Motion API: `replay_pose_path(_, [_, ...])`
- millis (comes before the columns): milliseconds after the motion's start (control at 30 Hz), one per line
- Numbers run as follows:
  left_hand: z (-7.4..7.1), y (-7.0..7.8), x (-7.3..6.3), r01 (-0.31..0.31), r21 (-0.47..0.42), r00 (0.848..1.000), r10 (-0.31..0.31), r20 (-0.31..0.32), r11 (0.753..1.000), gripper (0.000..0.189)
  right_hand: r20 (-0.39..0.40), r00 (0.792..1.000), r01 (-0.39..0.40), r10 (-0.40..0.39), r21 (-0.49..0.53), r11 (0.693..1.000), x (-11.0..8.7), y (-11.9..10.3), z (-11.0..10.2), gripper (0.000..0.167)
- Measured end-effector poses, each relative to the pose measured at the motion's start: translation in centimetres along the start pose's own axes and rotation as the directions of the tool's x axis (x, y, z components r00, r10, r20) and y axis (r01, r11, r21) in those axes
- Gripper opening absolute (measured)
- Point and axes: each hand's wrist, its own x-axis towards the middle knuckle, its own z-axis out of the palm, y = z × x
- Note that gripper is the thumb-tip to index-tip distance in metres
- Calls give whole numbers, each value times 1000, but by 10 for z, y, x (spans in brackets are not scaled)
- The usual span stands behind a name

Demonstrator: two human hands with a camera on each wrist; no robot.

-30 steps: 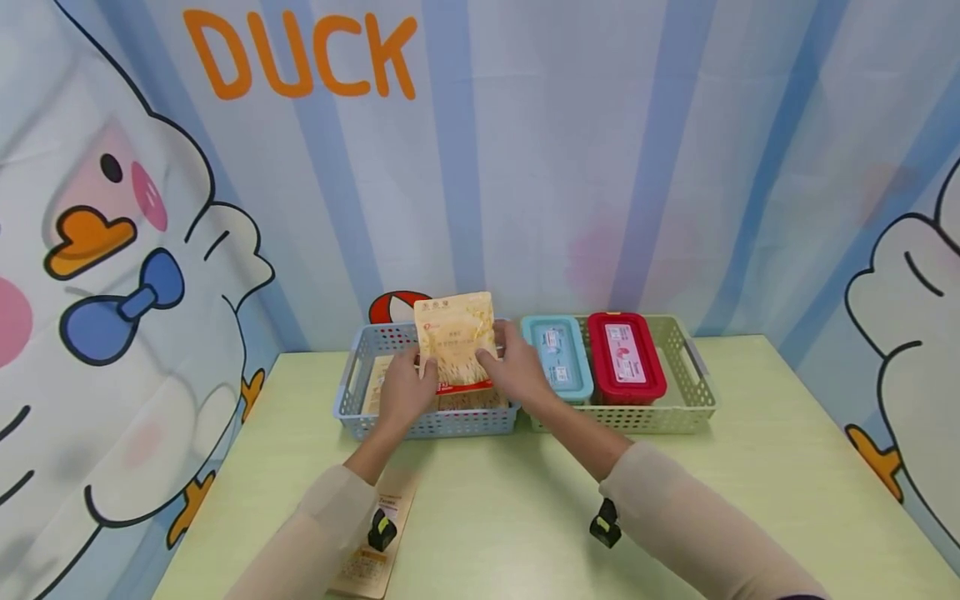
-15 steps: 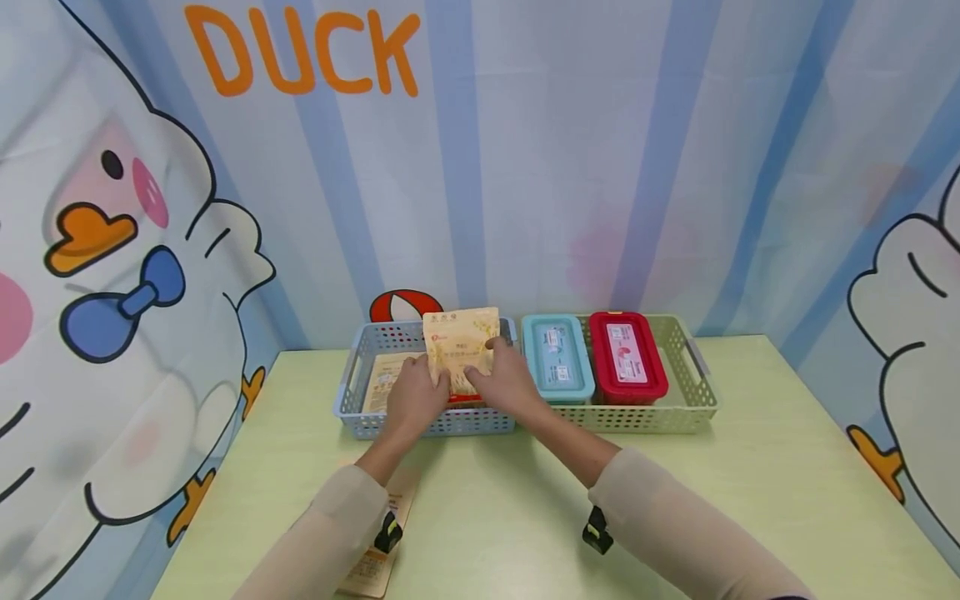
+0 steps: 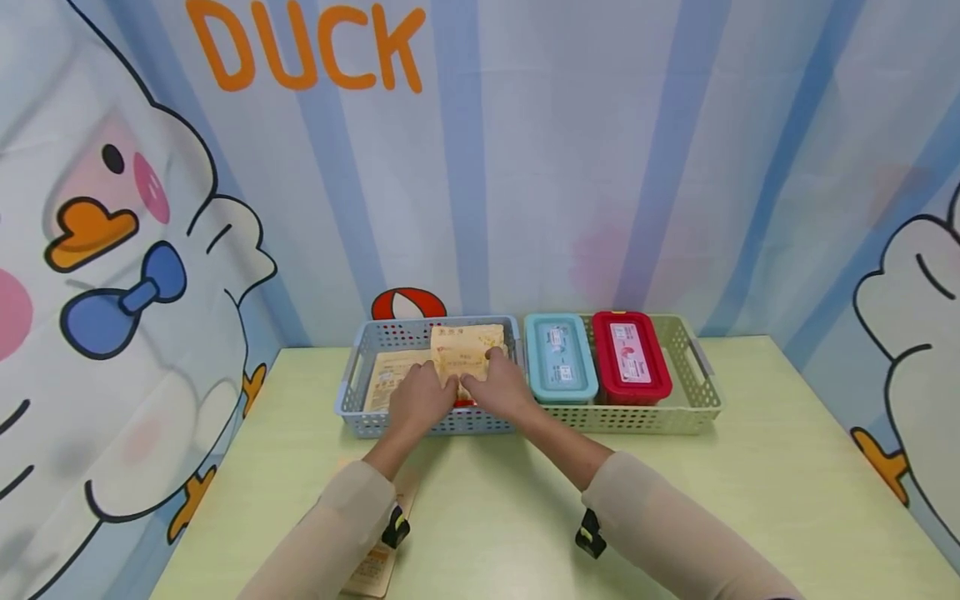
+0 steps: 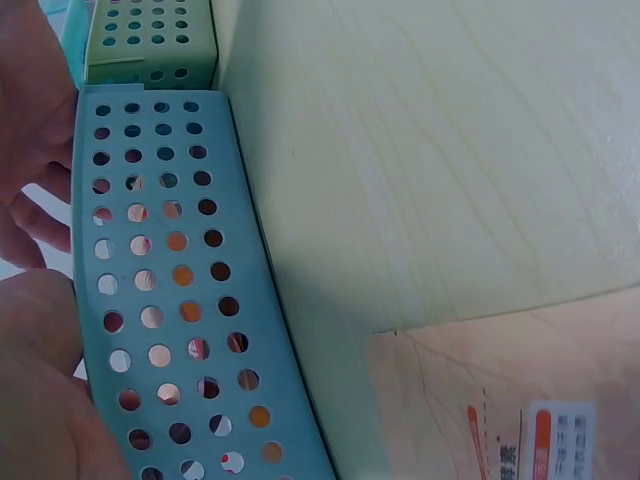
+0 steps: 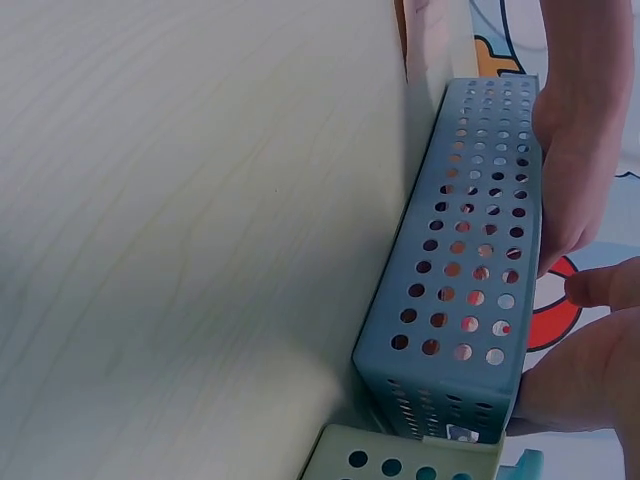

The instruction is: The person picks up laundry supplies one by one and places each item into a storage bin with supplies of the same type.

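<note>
Both hands pinch a cream-coloured food pouch (image 3: 467, 343) over the right half of the blue perforated basket (image 3: 480, 424). My left hand (image 3: 420, 400) holds its lower left side, and my right hand (image 3: 501, 385) holds its right side, thumbs toward me. The pouch's lower part sits behind the basket's front wall, with a bit of red showing. Another cream pouch (image 3: 392, 377) lies flat in the basket's left half. From the wrist views, the basket's wall (image 4: 180, 270) covers most of the fingers.
Right beside the blue basket stands a green basket (image 3: 693, 419) with a teal lidded box (image 3: 558, 358) and a red lidded box (image 3: 633, 358). One more pouch (image 3: 371, 573) lies on the table (image 3: 495, 517) near the left forearm. A printed curtain (image 3: 540, 167) hangs behind.
Both hands have lowered the pouch from above the basket down into its right half, shifting slightly right. Its top now sits near the basket's back rim.
</note>
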Motion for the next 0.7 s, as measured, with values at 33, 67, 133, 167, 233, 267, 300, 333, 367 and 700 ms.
replay_pose_path(33, [0, 0, 0, 2, 7, 1000, -2, 9, 1000, 62, 4, 1000, -9, 9, -1, 1000, 0, 0, 0, 66])
replay_pose_path(67, [0, 0, 1, 3, 8, 1000, -3, 15, 1000, 63, 6, 1000, -15, 15, -4, 1000, 0, 0, 1, 67])
replay_pose_path(133, [0, 1, 0, 3, 11, 1000, -4, 26, 1000, 63, 8, 1000, -29, 29, -5, 1000, 1, 0, 1, 68])
replay_pose_path(167, [0, 1, 0, 2, 11, 1000, -3, 30, 1000, 63, 9, 999, -35, 35, -9, 999, 1, 0, 2, 68])
replay_pose_path(233, [0, 2, 0, 0, 17, 999, -1, 35, 1000, 63, 11, 999, -48, 48, -9, 999, 1, 0, 3, 70])
replay_pose_path(267, [0, 2, -1, -1, 18, 999, 1, 34, 1000, 63, 10, 999, -50, 50, -8, 999, 2, 0, 4, 70])
replay_pose_path(300, [0, 2, -1, -2, 22, 999, 1, 35, 1000, 62, 10, 999, -52, 52, -5, 999, 2, 0, 5, 71])
replay_pose_path(333, [0, 2, -1, -2, 23, 999, 1, 36, 1000, 62, 7, 999, -50, 50, -6, 999, 1, 0, 6, 71])
replay_pose_path(367, [0, 2, -1, -2, 23, 999, 1, 34, 1000, 62, 5, 999, -43, 44, -11, 999, 2, 0, 6, 71])
replay_pose_path(700, [3, 1, 2, -5, 53, 1000, 4, 13, 999, 61, 0, 999, 40, -40, -48, 998, 4, 5, 7, 66])
